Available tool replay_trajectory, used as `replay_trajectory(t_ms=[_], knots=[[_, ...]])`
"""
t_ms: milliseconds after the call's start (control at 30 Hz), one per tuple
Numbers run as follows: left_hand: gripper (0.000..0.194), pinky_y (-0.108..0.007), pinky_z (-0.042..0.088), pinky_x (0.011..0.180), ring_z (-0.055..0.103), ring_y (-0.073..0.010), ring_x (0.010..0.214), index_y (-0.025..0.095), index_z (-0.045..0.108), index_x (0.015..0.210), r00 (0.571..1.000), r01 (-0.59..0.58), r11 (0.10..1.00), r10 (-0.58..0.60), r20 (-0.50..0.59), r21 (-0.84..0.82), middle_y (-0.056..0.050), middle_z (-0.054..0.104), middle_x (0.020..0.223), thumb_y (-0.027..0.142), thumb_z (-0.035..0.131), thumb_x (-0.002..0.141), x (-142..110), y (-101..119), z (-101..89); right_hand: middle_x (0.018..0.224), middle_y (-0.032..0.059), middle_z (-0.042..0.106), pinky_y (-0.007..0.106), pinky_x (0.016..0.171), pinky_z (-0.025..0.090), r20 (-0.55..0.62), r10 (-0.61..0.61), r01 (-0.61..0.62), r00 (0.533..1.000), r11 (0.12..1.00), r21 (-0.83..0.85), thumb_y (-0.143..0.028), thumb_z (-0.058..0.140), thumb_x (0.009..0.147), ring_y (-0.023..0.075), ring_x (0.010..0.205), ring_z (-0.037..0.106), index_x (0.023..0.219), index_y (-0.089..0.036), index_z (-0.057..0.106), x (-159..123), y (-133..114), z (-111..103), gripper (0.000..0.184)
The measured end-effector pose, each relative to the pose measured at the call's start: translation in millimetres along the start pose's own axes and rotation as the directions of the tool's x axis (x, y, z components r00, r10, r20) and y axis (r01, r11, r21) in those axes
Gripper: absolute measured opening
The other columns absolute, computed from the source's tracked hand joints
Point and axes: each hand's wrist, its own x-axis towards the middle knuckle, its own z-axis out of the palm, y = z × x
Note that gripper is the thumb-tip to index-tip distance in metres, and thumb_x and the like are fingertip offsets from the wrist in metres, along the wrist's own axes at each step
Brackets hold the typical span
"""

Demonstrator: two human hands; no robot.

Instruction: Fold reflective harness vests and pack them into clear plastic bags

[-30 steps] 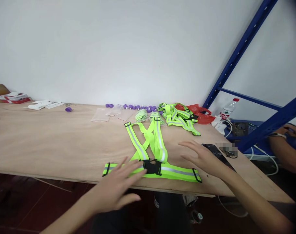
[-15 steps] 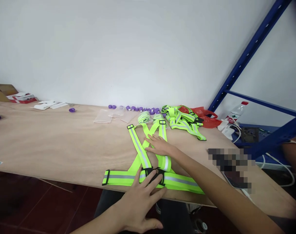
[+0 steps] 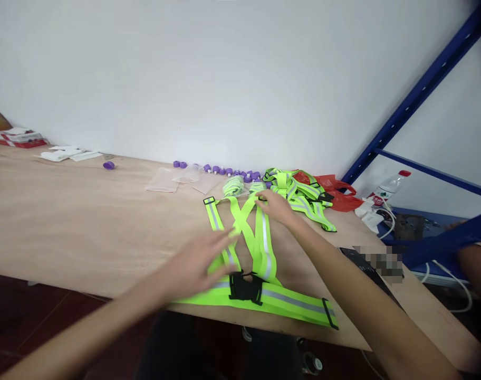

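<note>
A neon yellow-green reflective vest (image 3: 266, 248) of crossing elastic straps with silver stripes lies spread at the table's front edge. Its black buckle (image 3: 245, 288) sits in the middle of the waist belt. My right hand (image 3: 278, 207) has its fingers bent in on the top end of the right shoulder strap, by the black slider. Blurred by motion, my left hand (image 3: 195, 266) hovers over the left strap with fingers stretched out, hiding part of the belt's left side. Whether it touches the strap I cannot tell.
Behind the vest lie rolled straps (image 3: 233, 186), several purple caps (image 3: 229, 171) and clear plastic bags (image 3: 162, 180). To the right are another reflective vest (image 3: 298, 195), a red plastic bag (image 3: 339, 192), a bottle (image 3: 391, 186), a phone (image 3: 363, 266) and a blue rack (image 3: 418, 89).
My right hand has moved from the crossing straps up to the right strap's top end. My left hand has left the buckle, moving left and up. The view has shifted slightly.
</note>
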Motion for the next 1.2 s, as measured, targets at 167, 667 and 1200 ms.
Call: replay_trajectory(t_ms=[167, 667, 1200], knots=[[0.045, -0.040, 0.045, 0.103, 0.063, -0.0289, 0.114, 0.013, 0.060, 0.130, 0.903, 0.399, 0.916, -0.386, -0.187, 0.040, -0.014, 0.063, 0.135, 0.035, 0.050, 0.093, 81, -96, -30.8, 0.143, 0.0129, 0.055, 0.038, 0.099, 0.044, -0.019, 0.103, -0.104, 0.994, 0.994, -0.030, -0.029, 0.057, 0.094, 0.0314, 0.129, 0.052, 0.136, -0.017, 0.056, 24, 33, -1, 0.044], [0.033, -0.030, 0.053, 0.074, 0.067, -0.0224, 0.084, 0.018, 0.068, 0.080, 0.854, 0.369, 0.792, -0.496, -0.160, -0.486, -0.003, 0.072, 0.083, 0.044, 0.078, 0.062, 132, -184, -6.3, 0.095, 0.0058, 0.074, 0.031, 0.083, 0.051, -0.066, 0.236, -0.182, 0.970, 0.874, 0.451, -0.026, 0.068, 0.084, 0.0224, 0.089, 0.067, 0.093, -0.016, 0.072, 39, 61, 14, 0.014], [0.039, -0.046, 0.048, 0.101, 0.061, -0.0280, 0.117, 0.014, 0.054, 0.126, 0.642, 0.375, 0.744, -0.639, -0.424, -0.553, -0.016, 0.061, 0.128, 0.025, 0.063, 0.090, 147, -172, 15.2, 0.110, 0.0110, 0.073, 0.041, 0.087, 0.058, -0.093, 0.529, -0.291, 0.843, 0.597, 0.748, -0.025, 0.069, 0.080, 0.0261, 0.101, 0.069, 0.106, -0.015, 0.066, 40, 55, 22, 0.029]])
